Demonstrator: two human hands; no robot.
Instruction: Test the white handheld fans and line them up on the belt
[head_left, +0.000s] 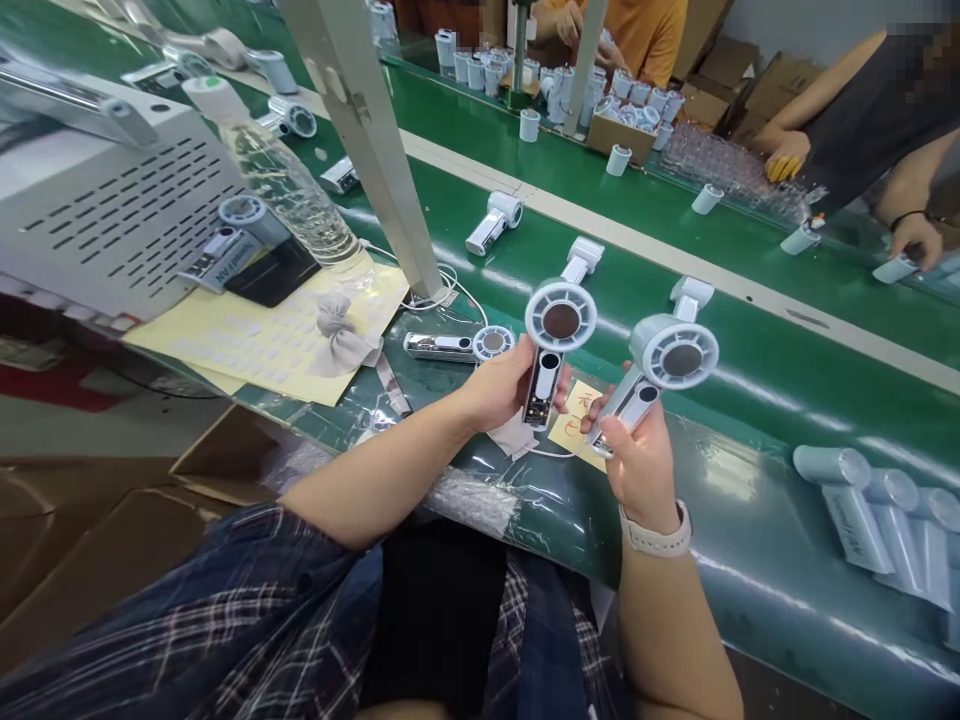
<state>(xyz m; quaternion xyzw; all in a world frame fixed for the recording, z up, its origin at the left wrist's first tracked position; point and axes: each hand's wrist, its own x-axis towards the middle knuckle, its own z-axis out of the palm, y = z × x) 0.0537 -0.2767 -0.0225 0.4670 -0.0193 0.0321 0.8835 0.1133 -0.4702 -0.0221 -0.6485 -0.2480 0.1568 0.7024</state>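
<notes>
My left hand [501, 387] is closed round the handle of a small white handheld fan [561, 317], its round head upright and its handle front showing exposed parts. In my right hand [643, 460] is a second such fan [675, 352], tilted, gripped by its handle. The two fans are side by side and apart. Another fan [450, 346] lies on the table beyond my left wrist. Below the held fans are a yellow note [574, 412] with red writing and a pale cloth [513, 438].
Several wrapped fans [862, 520] lie at the right. A metal post [375, 150], a water bottle [281, 185] and a vented grey machine [112, 210] stand at the left. More fans and white cups [619, 160] sit on the green belt [450, 150]. Across it, people work with their hands.
</notes>
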